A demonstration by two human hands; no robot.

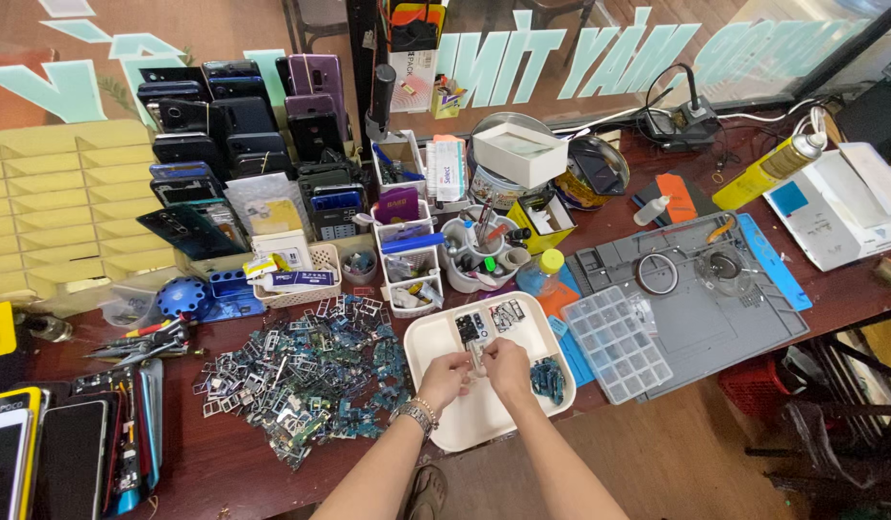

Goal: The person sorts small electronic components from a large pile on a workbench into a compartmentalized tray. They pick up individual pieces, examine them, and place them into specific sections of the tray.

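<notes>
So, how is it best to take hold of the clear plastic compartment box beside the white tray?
Probably grip the clear compartment box by its two long edges, coming from above at its near end. It lies flat and slanted on the grey mat, with the white tray close on one side.

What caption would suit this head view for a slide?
Both hands, left hand and right hand, hold a small metal part over a white plastic tray beside a heap of small metal parts.

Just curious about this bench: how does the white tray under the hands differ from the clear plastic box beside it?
The white tray is opaque, open and undivided, with a few small parts; the clear plastic box is see-through and split into many little compartments. Both hands work over the tray, none at the box. Both lie flat on the table.
</notes>
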